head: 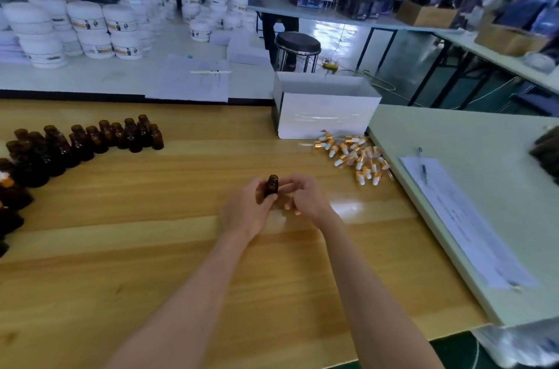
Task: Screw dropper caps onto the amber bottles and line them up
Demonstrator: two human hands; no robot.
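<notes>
In the head view, the left hand (246,212) held one small amber bottle (271,185) upright just above the wooden surface (181,247). Its fingers (259,188) and thumb were curled round the lower body, so the open, capless neck stood clear above them. The right hand (307,199) sat just beside it, its fingers (287,187) loosely bent toward the glass and apparently touching its side. Whether they hid a cap against the palm could not be told, and none showed at the bottle's mouth.

The heap of dropper caps (352,156), gold collars with white bulbs, lay beyond the fingers and to their right, near a white box (323,114). A cluster of uncapped bottles (96,138) stood well off to the left of the fingers and ran toward the surface's left edge. A bit of orange and white there hinted at finished ones, but it was too blurred to be sure.

The step in hand looked like readying this bottle for its cap. To do it well, the left fingers should grip low and firmly with the neck vertical. The glass pipette should go straight down the opening without scraping the rim. The collar should be set flat and turned gently until the thread catches, then tightened, since a tilted start would cross-thread.
</notes>
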